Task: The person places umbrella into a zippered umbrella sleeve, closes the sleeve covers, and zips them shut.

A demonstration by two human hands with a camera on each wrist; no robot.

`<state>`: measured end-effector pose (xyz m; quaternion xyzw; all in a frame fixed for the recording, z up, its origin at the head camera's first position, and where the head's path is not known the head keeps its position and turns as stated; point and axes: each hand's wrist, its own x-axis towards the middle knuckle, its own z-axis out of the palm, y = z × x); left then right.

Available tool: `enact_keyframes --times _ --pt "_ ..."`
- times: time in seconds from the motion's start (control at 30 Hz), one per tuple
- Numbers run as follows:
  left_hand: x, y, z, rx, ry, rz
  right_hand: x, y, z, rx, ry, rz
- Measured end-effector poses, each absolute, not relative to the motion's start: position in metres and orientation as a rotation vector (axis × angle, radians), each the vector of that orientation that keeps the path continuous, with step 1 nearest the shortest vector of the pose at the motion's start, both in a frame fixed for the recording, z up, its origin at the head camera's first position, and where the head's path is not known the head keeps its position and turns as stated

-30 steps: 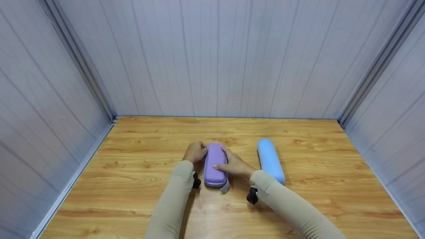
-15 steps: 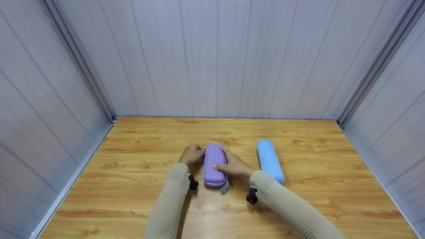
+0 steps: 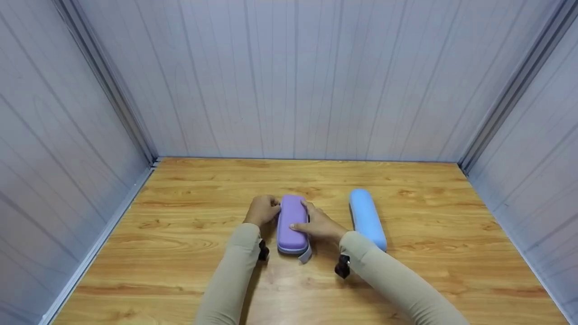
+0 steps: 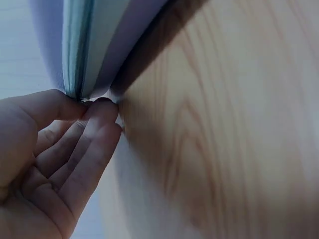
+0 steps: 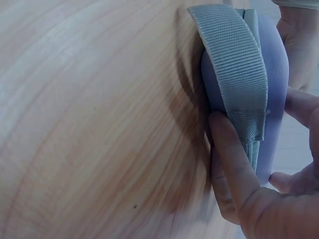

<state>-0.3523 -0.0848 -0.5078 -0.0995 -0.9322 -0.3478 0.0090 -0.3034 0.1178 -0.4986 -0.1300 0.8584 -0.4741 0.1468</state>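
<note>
A purple zip-up hard case lies lengthwise on the wooden table, its zipper running along the side. At its far left corner is my left hand, thumb and fingertips pinching what looks like the zipper pull; the fingers mostly hide it. From the right, my right hand holds the case, with the thumb on top and the other fingers along the side. A grey webbing strap loops off the case's right side, just beyond the right fingers. The lid looks closed.
A blue elongated case lies to the right, close to the right forearm. Pale panel walls enclose the wooden table at the back and both sides.
My left hand has shifted slightly left and nearer, then settled back against the case's side. The right hand and both cases have stayed practically still.
</note>
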Motion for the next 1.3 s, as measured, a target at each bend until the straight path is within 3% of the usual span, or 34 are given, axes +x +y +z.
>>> enact_keyframes --times 0.27,0.6,0.8,1.3 --pt "-0.351 -0.083 -0.504 -0.36 -2.919 -0.913 -0.303 0.117 -0.496 -0.372 2.449 -1.374" --pt "-0.35 -0.08 -0.508 -0.082 -2.844 -1.31 -0.3 0.114 -0.498 -0.303 2.518 -1.291" --pt "-0.352 -0.076 -0.509 0.003 -2.838 -1.277 -0.298 0.113 -0.497 -0.314 2.533 -1.277" --pt "-0.347 -0.09 -0.512 -0.247 -2.811 -1.268 -0.299 0.111 -0.497 -0.327 2.557 -1.239"
